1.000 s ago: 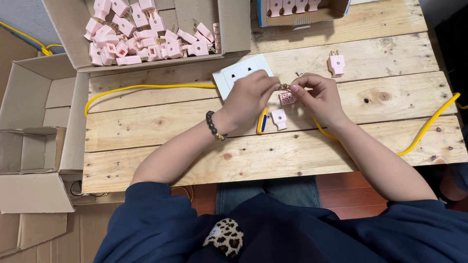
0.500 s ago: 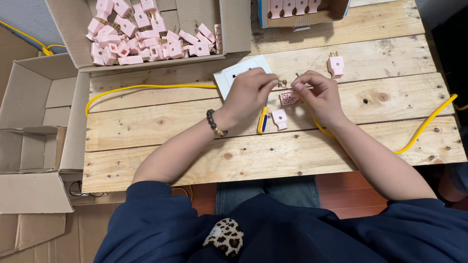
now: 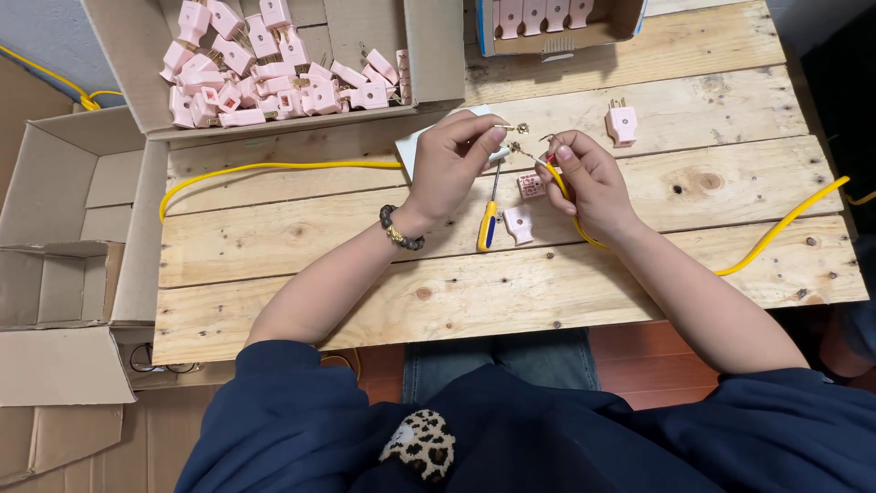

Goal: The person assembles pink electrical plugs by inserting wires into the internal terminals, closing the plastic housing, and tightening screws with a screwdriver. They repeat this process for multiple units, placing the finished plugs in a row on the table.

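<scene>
Yellow electrical cable (image 3: pixel 785 224) ends between the two hands above the wooden slat table (image 3: pixel 365 283); its stripped tip and the tiny brass parts there are too small to make out clearly, and its far stretch runs off the table's right edge. The left hand (image 3: pixel 452 169) is raised, fingers (image 3: pixel 493 137) pinching a small brass terminal. The right hand (image 3: pixel 589 178) curls, fingers pressed together around the cable end. Below them lie a yellow-and-blue handled screwdriver (image 3: pixel 488 219) and two pink plastic plug halves (image 3: pixel 522 208). A cardboard box of pink plugs (image 3: pixel 274 64) sits behind, partly cut off.
</scene>
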